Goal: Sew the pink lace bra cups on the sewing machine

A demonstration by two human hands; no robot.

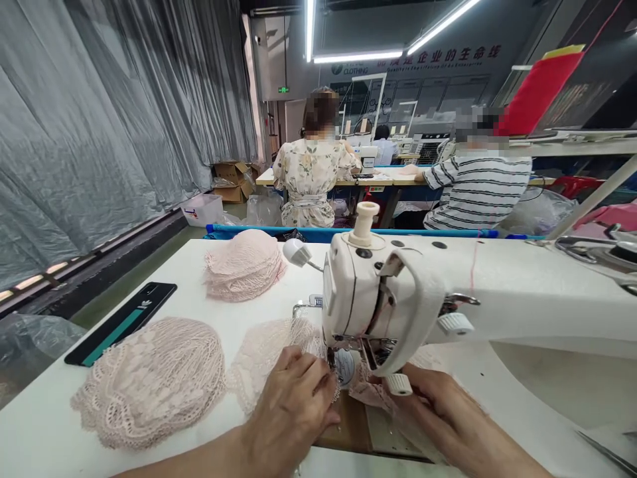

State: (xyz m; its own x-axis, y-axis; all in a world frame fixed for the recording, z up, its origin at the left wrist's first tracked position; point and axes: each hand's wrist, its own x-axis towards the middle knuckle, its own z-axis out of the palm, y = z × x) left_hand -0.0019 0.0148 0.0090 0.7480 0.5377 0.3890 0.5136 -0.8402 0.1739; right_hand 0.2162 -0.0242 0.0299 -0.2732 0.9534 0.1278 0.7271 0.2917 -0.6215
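Observation:
A white sewing machine (478,275) stands across the right half of the table. My left hand (293,405) is closed, fingers curled on the edge of a pale pink lace piece (261,348) just left of the needle area. Right of the needle, my right hand (442,411) pinches a gathered pink lace piece (371,392) below the machine's arm, its fingertips partly hidden by a white knob. Whether both hands hold one joined piece I cannot tell. One pile of pink lace cups (154,382) lies left of my left hand; another lace pile (243,262) sits farther back.
A black phone-like object with a green band (122,325) lies at the table's left edge. Scissor-like metal blades (607,455) rest at the lower right. Two people sit ahead at another table (398,178). A grey curtain (99,113) hangs on the left.

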